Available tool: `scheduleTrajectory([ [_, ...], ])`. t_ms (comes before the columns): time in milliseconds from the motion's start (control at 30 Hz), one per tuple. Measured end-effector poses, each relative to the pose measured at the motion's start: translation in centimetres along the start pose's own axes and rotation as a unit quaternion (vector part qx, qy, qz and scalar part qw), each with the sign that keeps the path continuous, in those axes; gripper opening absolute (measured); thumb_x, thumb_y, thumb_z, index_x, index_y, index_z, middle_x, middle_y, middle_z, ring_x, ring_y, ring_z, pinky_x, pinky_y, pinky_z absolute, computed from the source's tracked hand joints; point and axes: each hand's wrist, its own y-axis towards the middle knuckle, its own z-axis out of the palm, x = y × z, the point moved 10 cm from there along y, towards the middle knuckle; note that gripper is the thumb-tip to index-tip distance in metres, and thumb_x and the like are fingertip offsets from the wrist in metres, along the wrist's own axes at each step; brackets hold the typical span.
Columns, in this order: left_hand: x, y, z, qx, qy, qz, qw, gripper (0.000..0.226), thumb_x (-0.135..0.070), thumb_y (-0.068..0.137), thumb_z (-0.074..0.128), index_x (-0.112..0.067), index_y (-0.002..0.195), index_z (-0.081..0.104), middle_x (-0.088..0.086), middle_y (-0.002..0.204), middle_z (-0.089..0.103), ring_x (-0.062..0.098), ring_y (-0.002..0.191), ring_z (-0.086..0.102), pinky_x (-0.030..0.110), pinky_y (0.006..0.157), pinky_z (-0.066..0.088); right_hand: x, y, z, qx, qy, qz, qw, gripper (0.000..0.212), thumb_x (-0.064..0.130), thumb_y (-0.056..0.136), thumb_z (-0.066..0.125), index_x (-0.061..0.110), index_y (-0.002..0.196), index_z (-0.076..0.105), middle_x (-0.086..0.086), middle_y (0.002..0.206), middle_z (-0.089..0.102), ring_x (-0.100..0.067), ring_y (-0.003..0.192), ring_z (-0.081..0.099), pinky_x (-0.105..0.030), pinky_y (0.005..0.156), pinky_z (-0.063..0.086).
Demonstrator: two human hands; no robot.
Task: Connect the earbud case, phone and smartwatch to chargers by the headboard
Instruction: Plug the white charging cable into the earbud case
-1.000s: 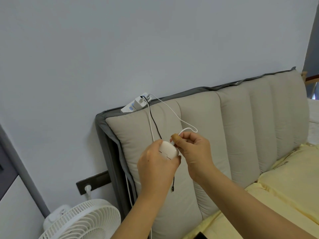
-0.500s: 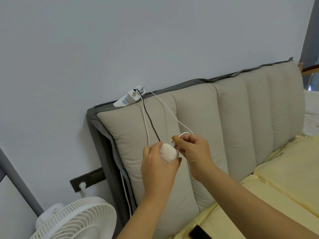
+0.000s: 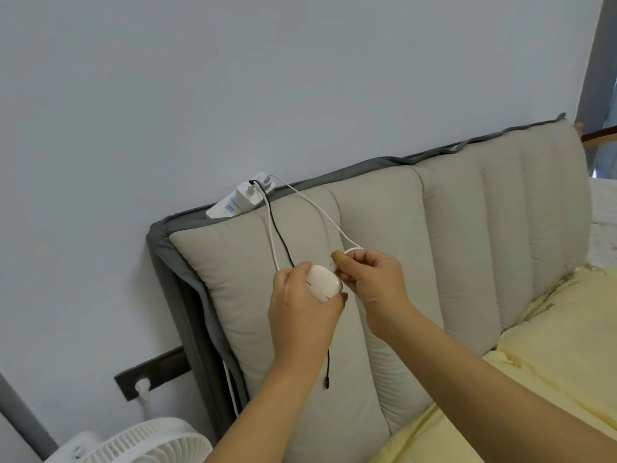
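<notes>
My left hand (image 3: 300,309) grips a white earbud case (image 3: 323,283) in front of the beige padded headboard (image 3: 434,245). My right hand (image 3: 370,282) pinches the end of a white charging cable (image 3: 314,210) right at the case's upper right edge; the plug itself is hidden by my fingers. That cable runs up to a white power strip with chargers (image 3: 245,197) on top of the headboard. A black cable (image 3: 277,228) hangs from the same chargers, its free plug (image 3: 326,382) dangling below my left wrist. A second white cable (image 3: 272,238) also hangs down. Phone and smartwatch are out of view.
A white fan (image 3: 140,442) stands at the lower left by the bed frame. A dark wall socket plate (image 3: 150,372) holds a white plug. Yellow bedding (image 3: 534,379) covers the mattress at the right.
The view has shifted slightly; both hands stay together at the case, with the right hand's cable end held close against it.
</notes>
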Motion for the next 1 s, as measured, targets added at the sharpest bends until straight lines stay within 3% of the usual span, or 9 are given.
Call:
scheduleTrajectory([
  [333,-0.2,8.2,2.3,0.012,0.012,0.030,0.999,0.062,-0.032,0.069,0.078,-0.021,0.125,0.054,-0.003,0.119,0.051,0.015,0.103,0.054,0.020,0.075,0.034,1.5,7.4,2.1,-0.019,0.041,-0.008,0.999,0.011,0.008,0.082,0.069,0.002,0.075,0.063,-0.008,0.065,0.060,-0.012,0.055,0.052,-0.025,0.067,0.052],
  [533,3.1,6.9,6.6,0.052,0.022,-0.004,0.998,0.058,-0.034,0.070,0.077,-0.020,0.122,0.056,-0.001,0.118,0.051,0.018,0.100,0.055,0.024,0.074,0.040,-3.9,8.5,-0.6,-0.043,0.027,0.040,0.998,0.013,0.006,0.082,0.068,0.003,0.070,0.063,-0.015,0.073,0.063,-0.015,0.057,0.052,-0.027,0.066,0.050],
  [700,4.9,4.5,9.7,0.073,0.036,-0.032,0.996,0.057,-0.033,0.069,0.078,-0.019,0.121,0.057,-0.002,0.118,0.052,0.017,0.101,0.055,0.020,0.071,0.034,-7.2,8.5,-3.8,-0.068,0.005,0.058,0.996,0.019,0.004,0.080,0.068,0.002,0.063,0.059,-0.013,0.070,0.058,-0.014,0.054,0.047,-0.026,0.059,0.046],
  [867,5.0,4.4,10.5,0.074,0.029,-0.032,0.996,0.058,-0.033,0.070,0.078,-0.018,0.121,0.056,-0.002,0.117,0.051,0.017,0.100,0.055,0.022,0.072,0.038,-7.2,8.8,-4.2,-0.067,-0.003,0.044,0.997,0.023,0.004,0.080,0.068,0.003,0.059,0.059,-0.013,0.067,0.057,-0.014,0.054,0.047,-0.026,0.060,0.046],
  [1000,3.0,7.3,9.5,0.060,0.030,-0.001,0.998,0.052,-0.034,0.072,0.076,-0.019,0.119,0.057,-0.002,0.117,0.051,0.013,0.095,0.051,0.020,0.070,0.032,-4.4,10.6,-2.7,-0.054,0.014,0.020,0.998,0.015,0.005,0.082,0.067,0.002,0.068,0.062,-0.011,0.065,0.059,-0.012,0.054,0.050,-0.024,0.060,0.049],
])
